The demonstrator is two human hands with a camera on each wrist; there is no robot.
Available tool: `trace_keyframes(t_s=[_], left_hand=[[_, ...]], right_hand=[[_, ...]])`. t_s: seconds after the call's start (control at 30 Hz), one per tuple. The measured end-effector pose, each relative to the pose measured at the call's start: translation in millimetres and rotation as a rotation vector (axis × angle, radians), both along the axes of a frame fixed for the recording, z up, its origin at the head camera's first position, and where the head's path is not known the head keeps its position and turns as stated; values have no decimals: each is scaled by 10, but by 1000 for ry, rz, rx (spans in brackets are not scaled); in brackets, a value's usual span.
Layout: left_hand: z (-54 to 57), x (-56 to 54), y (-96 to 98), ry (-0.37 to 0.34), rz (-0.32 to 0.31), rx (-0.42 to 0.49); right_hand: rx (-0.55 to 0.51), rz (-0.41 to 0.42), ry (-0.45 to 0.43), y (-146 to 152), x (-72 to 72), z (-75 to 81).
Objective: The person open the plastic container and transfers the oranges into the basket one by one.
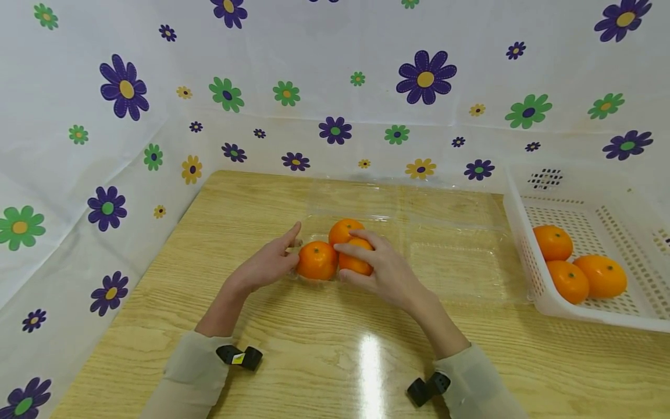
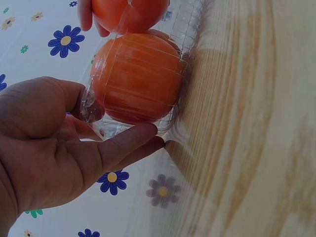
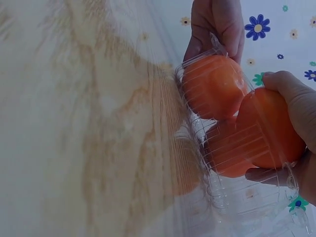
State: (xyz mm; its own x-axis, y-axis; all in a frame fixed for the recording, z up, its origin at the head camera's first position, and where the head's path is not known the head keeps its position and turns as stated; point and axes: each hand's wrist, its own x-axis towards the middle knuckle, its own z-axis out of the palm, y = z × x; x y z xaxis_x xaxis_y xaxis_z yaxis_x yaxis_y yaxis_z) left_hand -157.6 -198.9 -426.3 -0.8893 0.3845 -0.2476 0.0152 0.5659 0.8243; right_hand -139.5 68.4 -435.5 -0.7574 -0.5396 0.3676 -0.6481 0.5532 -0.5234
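Observation:
Near the middle of the table stands a clear plastic clamshell box [image 2: 91,113] with three oranges in or over its base. My left hand [image 1: 267,265] grips the box's left end, thumb at the rim and fingers along the outer wall. Right beside that hand one orange [image 1: 316,261] sits in the near left part. Another orange [image 1: 345,230] lies behind, partly covered in the head view. With thumb and fingers, my right hand [image 1: 389,273] holds the third orange [image 3: 269,128] at the box's right side, overlapping the one behind.
A second open clear box [image 1: 455,265] stands to the right, lid folded back. Beyond it is a white perforated basket [image 1: 602,319] with three oranges [image 1: 600,276] at its left side. Flowered cloth [image 1: 314,52] hangs behind and left of the wooden table [image 1: 314,349].

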Motion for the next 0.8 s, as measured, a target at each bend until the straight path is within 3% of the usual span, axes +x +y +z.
trace_keyframes(t_s=[0.8], left_hand=[[-15, -4, 7, -19, 3, 23]], right_hand=[[-73, -94, 25, 317, -103, 176]])
